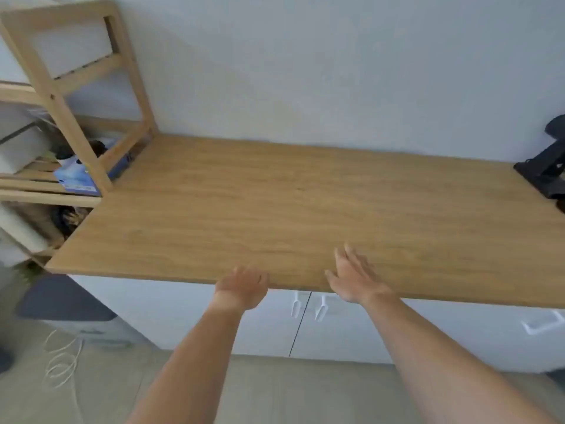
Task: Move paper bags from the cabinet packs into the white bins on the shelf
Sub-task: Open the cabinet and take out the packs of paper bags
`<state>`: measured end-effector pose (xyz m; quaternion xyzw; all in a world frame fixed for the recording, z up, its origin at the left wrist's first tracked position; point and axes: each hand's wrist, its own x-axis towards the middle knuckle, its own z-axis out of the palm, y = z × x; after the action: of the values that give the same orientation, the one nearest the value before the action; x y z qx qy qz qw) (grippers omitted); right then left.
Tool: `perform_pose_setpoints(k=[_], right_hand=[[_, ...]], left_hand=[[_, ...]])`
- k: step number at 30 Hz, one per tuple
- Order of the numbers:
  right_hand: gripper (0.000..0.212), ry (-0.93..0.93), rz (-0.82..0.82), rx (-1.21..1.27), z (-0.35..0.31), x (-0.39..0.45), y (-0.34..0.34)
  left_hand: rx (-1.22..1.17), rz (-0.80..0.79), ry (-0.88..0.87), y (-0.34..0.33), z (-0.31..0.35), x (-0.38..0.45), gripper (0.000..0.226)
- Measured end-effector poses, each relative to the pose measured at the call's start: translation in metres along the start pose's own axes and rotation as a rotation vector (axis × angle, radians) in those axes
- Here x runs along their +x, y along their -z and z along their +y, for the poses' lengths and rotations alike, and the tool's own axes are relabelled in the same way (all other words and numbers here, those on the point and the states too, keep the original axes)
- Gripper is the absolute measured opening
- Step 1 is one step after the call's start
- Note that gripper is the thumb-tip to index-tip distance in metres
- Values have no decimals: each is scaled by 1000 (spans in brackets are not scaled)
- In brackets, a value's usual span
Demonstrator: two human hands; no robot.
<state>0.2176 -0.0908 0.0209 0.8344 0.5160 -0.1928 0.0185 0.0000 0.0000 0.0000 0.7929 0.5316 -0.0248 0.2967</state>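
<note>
The white cabinet (183, 313), where the bag packs belong, stands shut directly under both hands; no paper bags or packs can be seen. Its two door handles (308, 307) hang side by side just below and between the hands. The left hand (241, 287) is loosely curled at the front edge of the wooden countertop (275, 203), holding nothing. The right hand (354, 278), just beside it, lies spread and empty with its fingers (345, 255) flat over the countertop's front edge. Beyond the hands the countertop runs bare to a pale wall (305, 71). Far to the left of the left hand stands the wooden shelf (76, 87), with a white bin (21, 148) on one of its slatted levels and a blue box (76, 179) near it. Far to the right of the right hand a black stand (547, 166) sits at the counter's end. Below left, a coiled white cord (61, 362) lies on the floor
</note>
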Motion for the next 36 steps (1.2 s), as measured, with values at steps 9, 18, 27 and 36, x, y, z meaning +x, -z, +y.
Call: perform_pose_setpoints(k=[9,18,27,36], right_hand=[[68,-7,262,-11,18,42,-79],[69,-7,461,-62,18,48,-96],[72,-15,390,-86,17,47,-93],[70,-13,260,13,7,7,-93]], left_hand=[[-232,-115,136,-112,-4,18,42],[-543,31,173,-146,48,39,42],[-494,-25,216,-145,50,41,46],[-447,-38,183,-169,24,-31,39]])
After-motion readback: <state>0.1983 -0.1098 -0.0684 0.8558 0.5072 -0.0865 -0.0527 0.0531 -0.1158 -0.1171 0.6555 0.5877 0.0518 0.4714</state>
